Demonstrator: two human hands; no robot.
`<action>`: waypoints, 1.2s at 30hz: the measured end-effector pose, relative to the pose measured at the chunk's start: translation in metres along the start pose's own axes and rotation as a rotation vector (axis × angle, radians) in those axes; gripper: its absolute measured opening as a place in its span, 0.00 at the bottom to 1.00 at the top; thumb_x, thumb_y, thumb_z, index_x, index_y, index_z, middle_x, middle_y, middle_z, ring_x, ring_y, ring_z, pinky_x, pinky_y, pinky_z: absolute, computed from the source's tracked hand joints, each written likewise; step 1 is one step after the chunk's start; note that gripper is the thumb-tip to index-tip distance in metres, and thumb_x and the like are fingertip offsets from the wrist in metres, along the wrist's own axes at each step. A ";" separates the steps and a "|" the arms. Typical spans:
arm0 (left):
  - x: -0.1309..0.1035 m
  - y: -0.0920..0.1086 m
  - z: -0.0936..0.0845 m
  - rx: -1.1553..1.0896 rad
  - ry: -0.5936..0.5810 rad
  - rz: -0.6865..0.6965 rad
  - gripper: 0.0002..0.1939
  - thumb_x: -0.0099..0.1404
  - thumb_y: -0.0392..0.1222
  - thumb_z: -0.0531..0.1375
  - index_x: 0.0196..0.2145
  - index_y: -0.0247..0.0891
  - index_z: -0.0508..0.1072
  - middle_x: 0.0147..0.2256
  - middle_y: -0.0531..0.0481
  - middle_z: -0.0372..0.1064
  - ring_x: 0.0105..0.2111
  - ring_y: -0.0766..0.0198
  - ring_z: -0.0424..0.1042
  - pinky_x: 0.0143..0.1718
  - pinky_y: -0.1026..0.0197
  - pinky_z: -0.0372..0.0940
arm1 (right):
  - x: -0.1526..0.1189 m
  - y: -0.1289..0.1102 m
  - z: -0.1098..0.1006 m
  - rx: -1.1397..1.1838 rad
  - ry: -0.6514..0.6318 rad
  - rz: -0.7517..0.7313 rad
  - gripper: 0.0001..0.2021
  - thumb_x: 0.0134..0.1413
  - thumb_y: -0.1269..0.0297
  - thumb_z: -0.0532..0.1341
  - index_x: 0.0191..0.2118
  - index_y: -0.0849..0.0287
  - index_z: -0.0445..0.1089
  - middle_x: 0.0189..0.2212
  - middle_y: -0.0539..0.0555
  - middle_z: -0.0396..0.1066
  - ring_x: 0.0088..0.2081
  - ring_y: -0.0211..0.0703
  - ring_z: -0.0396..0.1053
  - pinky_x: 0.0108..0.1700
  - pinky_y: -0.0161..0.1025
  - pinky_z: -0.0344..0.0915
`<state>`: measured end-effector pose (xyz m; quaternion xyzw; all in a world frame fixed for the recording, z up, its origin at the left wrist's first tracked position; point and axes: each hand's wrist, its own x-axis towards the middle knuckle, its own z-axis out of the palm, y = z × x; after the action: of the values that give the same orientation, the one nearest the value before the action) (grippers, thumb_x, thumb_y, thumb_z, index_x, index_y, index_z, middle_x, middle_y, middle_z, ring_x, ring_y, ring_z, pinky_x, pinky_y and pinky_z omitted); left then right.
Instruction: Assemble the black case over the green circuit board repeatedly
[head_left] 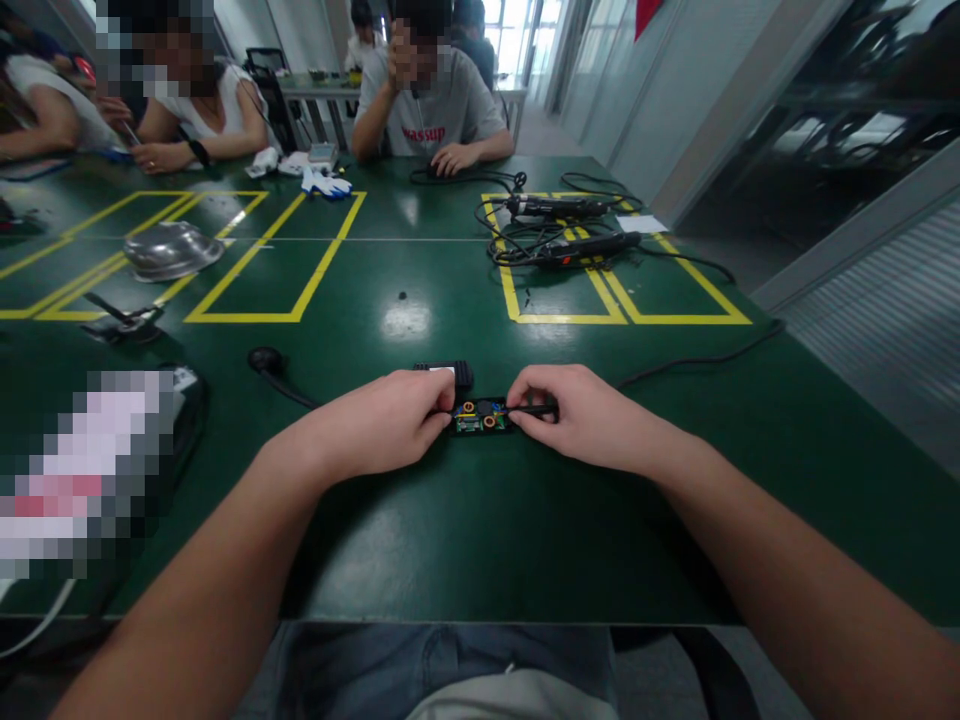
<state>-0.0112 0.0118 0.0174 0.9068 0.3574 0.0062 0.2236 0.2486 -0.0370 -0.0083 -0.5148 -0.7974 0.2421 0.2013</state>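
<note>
A small black case with a green circuit board (482, 417) and copper coils lies on the green table between my hands. My left hand (397, 420) is closed in a pinch at the case's left end, on what looks like a black cable. At the right end, my right hand (574, 415) pinches another black cable where it meets the case. Just behind the board lies a ribbed black cover (459, 374) with a white label, partly hidden by my left fingers.
Farther back are a metal bowl (171, 250), coiled cables with black tools (562, 207) and blue-white gloves (326, 184). A black plug (266, 361) lies left of my left hand. A person (435, 110) sits across the table (420, 560); others sit at left.
</note>
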 end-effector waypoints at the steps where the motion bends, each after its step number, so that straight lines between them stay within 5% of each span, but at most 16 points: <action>1: 0.001 -0.001 -0.001 -0.009 0.004 -0.002 0.06 0.74 0.37 0.59 0.36 0.42 0.70 0.33 0.51 0.76 0.30 0.58 0.73 0.33 0.57 0.60 | 0.000 0.000 -0.001 0.005 0.001 0.004 0.02 0.62 0.69 0.66 0.39 0.56 0.76 0.31 0.50 0.76 0.30 0.42 0.70 0.35 0.40 0.64; 23: 0.002 -0.009 -0.014 -0.177 -0.055 -0.051 0.05 0.68 0.34 0.62 0.34 0.39 0.76 0.27 0.55 0.76 0.26 0.64 0.72 0.34 0.62 0.61 | 0.000 0.015 -0.006 0.270 -0.095 0.081 0.06 0.61 0.61 0.67 0.36 0.57 0.79 0.29 0.52 0.79 0.29 0.41 0.73 0.35 0.39 0.67; 36: 0.009 -0.011 -0.014 -0.118 -0.058 -0.116 0.07 0.66 0.30 0.66 0.34 0.39 0.83 0.30 0.55 0.80 0.30 0.65 0.75 0.35 0.63 0.63 | 0.004 0.016 -0.009 0.207 -0.089 0.106 0.06 0.59 0.63 0.68 0.34 0.57 0.83 0.27 0.51 0.78 0.29 0.41 0.70 0.35 0.39 0.64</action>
<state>-0.0144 0.0299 0.0237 0.8696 0.4016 -0.0118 0.2869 0.2639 -0.0261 -0.0102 -0.5217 -0.7478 0.3561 0.2046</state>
